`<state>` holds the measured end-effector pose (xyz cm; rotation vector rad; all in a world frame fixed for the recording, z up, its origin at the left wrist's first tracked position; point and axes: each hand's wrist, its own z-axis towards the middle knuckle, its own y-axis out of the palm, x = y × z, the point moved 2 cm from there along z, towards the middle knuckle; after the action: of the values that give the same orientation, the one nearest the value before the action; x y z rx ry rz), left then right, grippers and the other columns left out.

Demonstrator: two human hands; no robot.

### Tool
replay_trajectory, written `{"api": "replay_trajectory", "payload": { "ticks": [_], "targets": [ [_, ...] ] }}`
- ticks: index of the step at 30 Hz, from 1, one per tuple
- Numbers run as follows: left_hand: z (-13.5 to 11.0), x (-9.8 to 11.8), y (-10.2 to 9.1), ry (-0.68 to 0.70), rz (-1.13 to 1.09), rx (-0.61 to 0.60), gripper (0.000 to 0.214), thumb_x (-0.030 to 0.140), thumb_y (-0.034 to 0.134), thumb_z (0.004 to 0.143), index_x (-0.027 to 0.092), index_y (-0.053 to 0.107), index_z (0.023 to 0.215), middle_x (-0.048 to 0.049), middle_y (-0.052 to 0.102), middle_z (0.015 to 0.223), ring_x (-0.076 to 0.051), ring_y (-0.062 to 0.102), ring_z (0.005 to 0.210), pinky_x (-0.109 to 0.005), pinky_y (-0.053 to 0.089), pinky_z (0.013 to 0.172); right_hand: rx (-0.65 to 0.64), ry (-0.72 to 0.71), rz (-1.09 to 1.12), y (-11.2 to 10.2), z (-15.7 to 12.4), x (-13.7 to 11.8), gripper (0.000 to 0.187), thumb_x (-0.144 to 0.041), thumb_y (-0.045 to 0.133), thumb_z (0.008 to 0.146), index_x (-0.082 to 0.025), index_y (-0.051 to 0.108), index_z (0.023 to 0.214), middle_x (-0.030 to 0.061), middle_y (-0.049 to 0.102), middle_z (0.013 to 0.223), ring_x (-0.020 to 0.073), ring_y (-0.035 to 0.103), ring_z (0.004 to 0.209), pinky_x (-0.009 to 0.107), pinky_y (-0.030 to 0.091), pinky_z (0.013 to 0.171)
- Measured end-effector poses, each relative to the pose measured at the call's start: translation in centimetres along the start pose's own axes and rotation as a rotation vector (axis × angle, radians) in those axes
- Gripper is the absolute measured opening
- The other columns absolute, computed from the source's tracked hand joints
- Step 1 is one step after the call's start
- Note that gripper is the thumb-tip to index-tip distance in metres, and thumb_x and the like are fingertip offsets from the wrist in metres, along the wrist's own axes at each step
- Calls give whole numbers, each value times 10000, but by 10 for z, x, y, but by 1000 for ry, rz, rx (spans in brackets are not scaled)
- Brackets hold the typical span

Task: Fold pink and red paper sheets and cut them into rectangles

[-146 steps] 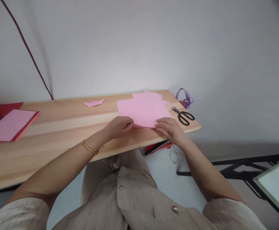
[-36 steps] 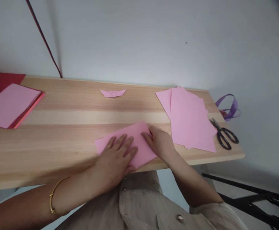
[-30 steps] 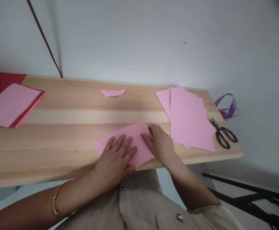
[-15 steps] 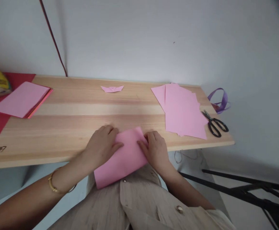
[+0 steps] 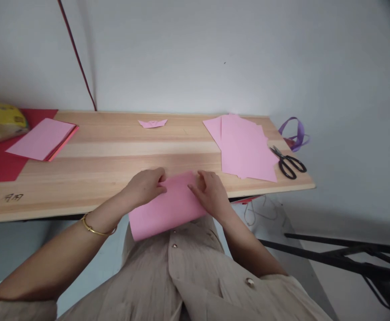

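A sheet of pink paper [image 5: 170, 203] slants across the table's front edge, its near end hanging over toward my shirt. At its left edge is my left hand [image 5: 146, 186], thumb on the sheet and fingers curled at the far corner. My right hand [image 5: 212, 192] pinches the right edge, with the thumb on top and the other fingers bent. The undersides of the fingers are hidden. Beyond the hands, a small folded pink paper piece [image 5: 152, 124] lies near the wall.
Several pink sheets [image 5: 243, 147] lie at the right, with black-handled scissors [image 5: 288, 162] overlapping their edge. Purple ribbon [image 5: 300, 132] hangs past the table's right end. At the left are a paper stack [image 5: 43, 139], red sheets [image 5: 12, 171] and a yellow packet [image 5: 4, 122].
The pink paper and both hands sit a little higher in view, and the sheet's near end looks more curved. The view has shifted slightly, showing a dark object at the left edge.
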<state>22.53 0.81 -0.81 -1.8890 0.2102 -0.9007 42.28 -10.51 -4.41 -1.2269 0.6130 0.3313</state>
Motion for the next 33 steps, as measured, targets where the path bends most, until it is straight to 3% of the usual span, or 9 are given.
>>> {"api": "replay_trajectory", "payload": {
  "ticks": [3,6,10,14,18,23,33],
  "targets": [
    [-4,-1,-3,29,-162,-23,202,271,643,728,220,459,793,23,556,721,-149,476,634,-271,310,575,-82,54,238,-5,8,2,422,-420,613,837,-181,602,1185,101,643,1006,228,596,904,397,490,837],
    [-6,-1,-7,50,-258,-19,214,287,663,712,214,484,804,20,554,736,-140,473,641,-260,327,581,-192,122,453,-10,12,-1,264,-419,550,873,-195,649,972,14,600,785,155,544,702,298,463,664],
    [-6,-6,-12,27,-326,9,270,321,700,701,213,576,915,9,587,749,-155,514,664,-260,361,589,-180,188,574,-16,15,-7,283,-452,549,867,-197,589,751,-28,494,650,119,443,599,247,368,547],
    [-12,-27,-22,-14,-445,-3,328,399,724,710,223,693,985,-28,674,829,-210,613,781,-278,434,652,-88,230,606,-21,18,-3,292,-481,568,854,-197,614,798,-26,510,672,116,422,592,240,329,519],
    [-23,-44,-24,-83,-759,32,298,421,753,711,218,748,929,-65,731,972,-243,657,935,-309,495,794,11,280,660,-21,20,10,298,-494,602,839,-201,617,783,-33,489,648,111,402,571,238,308,511],
    [-32,-43,-5,-178,-1191,210,374,423,828,655,177,730,920,-75,735,876,-201,671,790,-328,535,749,50,361,814,-14,18,20,314,-524,647,802,-212,624,810,-38,516,650,107,406,545,235,323,499],
    [-31,-37,5,-194,-1307,386,252,361,847,629,176,709,730,-20,697,730,-123,615,624,-266,500,629,48,389,788,-6,12,28,375,-572,648,776,-210,650,870,-12,595,687,126,454,543,253,359,493]
  ]
}}
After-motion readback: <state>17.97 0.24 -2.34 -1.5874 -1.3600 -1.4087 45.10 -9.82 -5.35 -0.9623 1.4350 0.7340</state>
